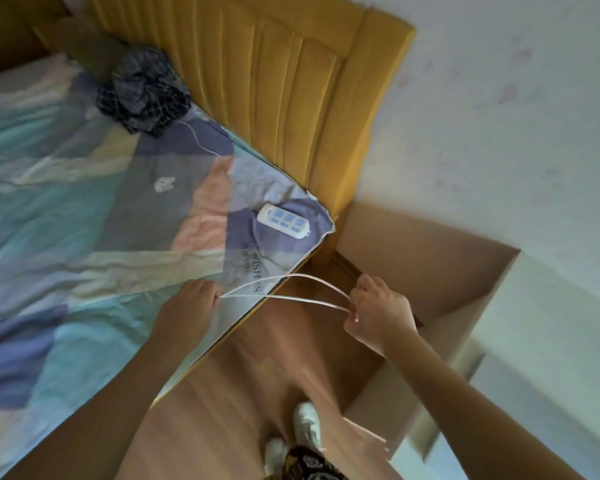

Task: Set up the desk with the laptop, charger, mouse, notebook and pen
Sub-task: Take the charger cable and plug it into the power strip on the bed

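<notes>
White cable (284, 287) stretched between both hands (187, 306) (378, 308), fingers pinching.

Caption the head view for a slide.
Left hand and right hand stretch a white cable beside the bed, near a power strip.

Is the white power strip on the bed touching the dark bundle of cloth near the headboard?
Apart. The head view shows the power strip at the bed's near corner and the dark cloth farther up, with a wide stretch of bedsheet between them.
</notes>
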